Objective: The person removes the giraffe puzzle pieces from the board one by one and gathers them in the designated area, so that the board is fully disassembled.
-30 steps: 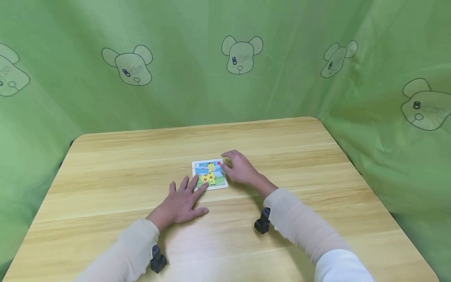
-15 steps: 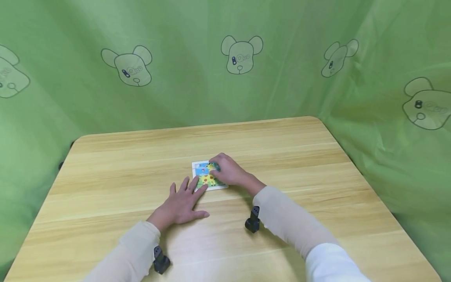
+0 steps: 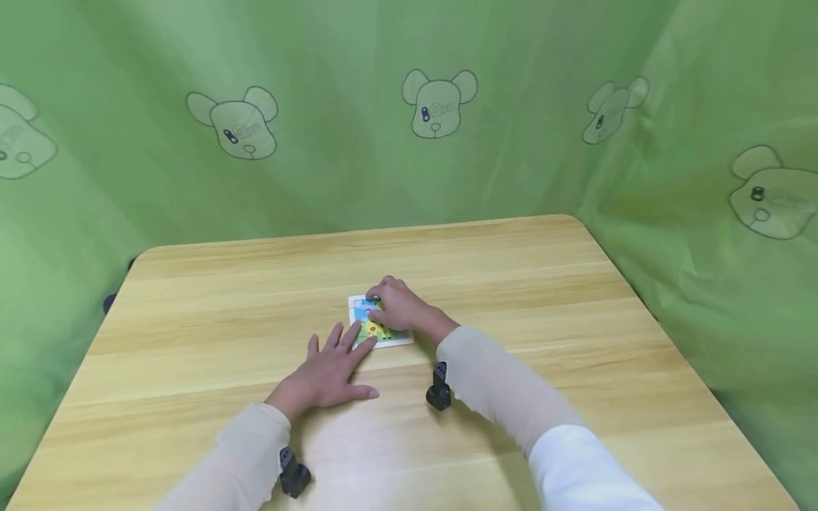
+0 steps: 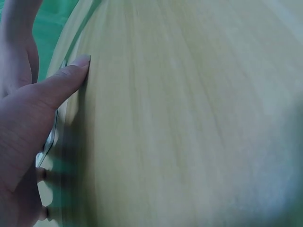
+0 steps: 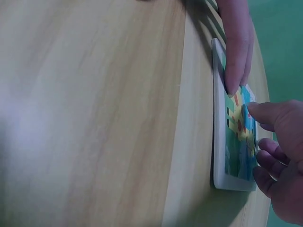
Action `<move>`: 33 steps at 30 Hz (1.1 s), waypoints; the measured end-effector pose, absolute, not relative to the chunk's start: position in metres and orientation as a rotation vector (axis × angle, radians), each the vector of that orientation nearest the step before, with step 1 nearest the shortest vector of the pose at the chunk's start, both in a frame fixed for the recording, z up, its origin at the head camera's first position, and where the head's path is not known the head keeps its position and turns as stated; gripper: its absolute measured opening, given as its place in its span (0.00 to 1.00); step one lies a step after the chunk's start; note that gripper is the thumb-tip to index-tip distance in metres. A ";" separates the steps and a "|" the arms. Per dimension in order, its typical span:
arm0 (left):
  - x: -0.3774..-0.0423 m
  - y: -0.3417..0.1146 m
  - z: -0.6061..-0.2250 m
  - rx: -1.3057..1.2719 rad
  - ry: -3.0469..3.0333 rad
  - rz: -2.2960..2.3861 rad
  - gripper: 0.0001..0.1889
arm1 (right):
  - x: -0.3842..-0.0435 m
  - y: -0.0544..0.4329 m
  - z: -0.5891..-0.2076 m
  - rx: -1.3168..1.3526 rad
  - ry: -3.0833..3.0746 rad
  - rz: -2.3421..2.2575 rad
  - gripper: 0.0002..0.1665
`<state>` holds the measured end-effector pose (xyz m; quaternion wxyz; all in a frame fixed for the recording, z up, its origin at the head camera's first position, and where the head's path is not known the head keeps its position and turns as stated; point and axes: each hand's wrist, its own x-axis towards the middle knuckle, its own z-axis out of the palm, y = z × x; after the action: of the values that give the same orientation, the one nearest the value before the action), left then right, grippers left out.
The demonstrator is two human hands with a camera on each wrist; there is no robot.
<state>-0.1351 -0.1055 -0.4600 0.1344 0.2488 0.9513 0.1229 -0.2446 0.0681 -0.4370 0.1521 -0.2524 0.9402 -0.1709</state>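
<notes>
A small square picture puzzle with a white frame [image 3: 399, 343] lies on the table, printed with a yellow spotted giraffe on blue and green. My left hand [image 3: 327, 375] is spread palm down, its straight index and middle fingertips resting on the puzzle's near left part. Over the puzzle's upper part, my right hand [image 3: 404, 306] pinches a small blue puzzle piece [image 5: 245, 116] between thumb and fingers. In the right wrist view this piece stands tilted above the giraffe picture. The right hand hides much of the puzzle's right side from the head view.
A light wood table [image 3: 543, 305] extends around both arms, with rounded far corners. Green curtains [image 3: 332, 177] printed with bear heads hang behind it and on both sides. A black wrist device [image 3: 439, 388] sits under each beige sleeve.
My right hand has moved left from the puzzle's right edge to over its upper middle, now pinching a piece. My left hand has stayed in place.
</notes>
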 end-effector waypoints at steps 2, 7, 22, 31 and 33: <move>-0.135 -0.106 -0.461 0.721 2.756 0.359 0.48 | -0.246 0.065 -0.437 -0.727 2.702 -0.467 0.26; -0.136 -0.106 -0.461 0.725 2.759 0.353 0.48 | -0.247 0.062 -0.436 -0.754 2.697 -0.442 0.26; -0.137 -0.106 -0.458 0.726 2.757 0.333 0.48 | -0.255 0.058 -0.435 -0.794 2.645 -0.405 0.26; -0.137 -0.106 -0.457 0.727 2.759 0.329 0.47 | -0.256 0.055 -0.434 -0.801 2.623 -0.407 0.26; -0.137 -0.106 -0.457 0.726 2.759 0.328 0.47 | -0.256 0.054 -0.434 -0.802 2.624 -0.408 0.26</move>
<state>-0.1367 -0.1057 -0.4565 0.1343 0.2506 0.9520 0.1131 -0.2562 0.0543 -0.4344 0.1825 -0.2843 0.9300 -0.1446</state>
